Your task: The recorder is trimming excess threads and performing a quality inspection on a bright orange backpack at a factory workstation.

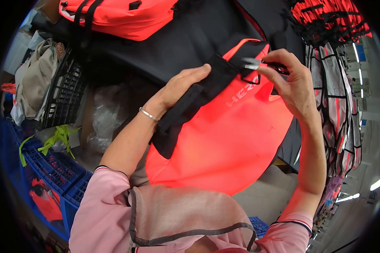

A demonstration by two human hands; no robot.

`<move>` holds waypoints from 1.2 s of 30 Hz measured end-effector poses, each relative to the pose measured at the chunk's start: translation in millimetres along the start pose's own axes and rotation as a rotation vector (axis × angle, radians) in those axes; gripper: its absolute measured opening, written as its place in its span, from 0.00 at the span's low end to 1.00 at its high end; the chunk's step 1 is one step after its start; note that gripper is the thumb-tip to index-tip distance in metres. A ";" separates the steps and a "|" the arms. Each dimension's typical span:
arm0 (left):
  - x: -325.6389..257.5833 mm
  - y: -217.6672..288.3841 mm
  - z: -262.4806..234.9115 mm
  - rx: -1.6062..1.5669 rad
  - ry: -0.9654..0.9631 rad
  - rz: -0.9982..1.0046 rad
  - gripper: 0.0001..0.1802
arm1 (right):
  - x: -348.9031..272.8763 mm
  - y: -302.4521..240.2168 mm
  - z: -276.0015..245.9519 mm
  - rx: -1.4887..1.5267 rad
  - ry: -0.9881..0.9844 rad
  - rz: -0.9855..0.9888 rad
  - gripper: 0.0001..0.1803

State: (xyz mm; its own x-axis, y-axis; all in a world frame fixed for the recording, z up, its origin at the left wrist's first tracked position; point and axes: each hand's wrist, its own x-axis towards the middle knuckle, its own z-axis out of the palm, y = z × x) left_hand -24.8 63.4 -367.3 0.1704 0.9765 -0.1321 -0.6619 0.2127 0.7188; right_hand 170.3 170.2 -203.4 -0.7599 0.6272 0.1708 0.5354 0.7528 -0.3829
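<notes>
A bright orange-red bag [223, 143] with a wide black strap or panel [177, 116] along its left side lies across my lap and against the table edge. Gripping that black part is my left hand [177, 86], its thumb on top and its other fingers hidden beneath. Close to the bag's far end, my right hand [293, 80] pinches a small pair of thread snips [252, 64]. The metal blades point left, over the black fabric beside a black cord-like loop [253, 80]. Whether the blades touch any thread cannot be made out.
Another orange-red bag [122, 19] rests on the black table [177, 46]. To the left stand a black crate [63, 92] with beige fabric and blue crates [55, 166]. Grey panels with black edging [337, 101] hang at the right, below piled red pieces with black straps [329, 19].
</notes>
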 end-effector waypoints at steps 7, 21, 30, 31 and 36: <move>-85.4 -1.5 -24.1 0.510 0.014 -0.044 0.37 | 18.0 -27.6 70.4 0.324 0.188 0.221 0.25; -64.2 -34.5 -49.1 1.034 0.221 0.147 0.31 | 4.0 -64.7 162.9 0.113 0.013 0.249 0.32; -84.5 -8.5 6.6 0.939 0.380 0.243 0.33 | 22.4 -56.2 193.2 0.592 0.373 0.232 0.24; -95.7 -2.5 6.2 0.873 0.403 0.281 0.35 | 27.9 -57.0 191.4 0.671 0.423 0.188 0.24; -103.2 -19.4 -19.8 0.786 0.301 0.107 0.42 | 29.3 -31.9 172.3 0.657 0.800 -0.058 0.25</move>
State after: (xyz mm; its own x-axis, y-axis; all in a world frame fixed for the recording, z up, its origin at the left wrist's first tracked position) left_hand -44.0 -40.9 -381.2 -0.1395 0.9813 -0.1323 0.0557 0.1412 0.9884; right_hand 67.4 130.2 -342.6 -0.1828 0.7234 0.6657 0.0172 0.6794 -0.7336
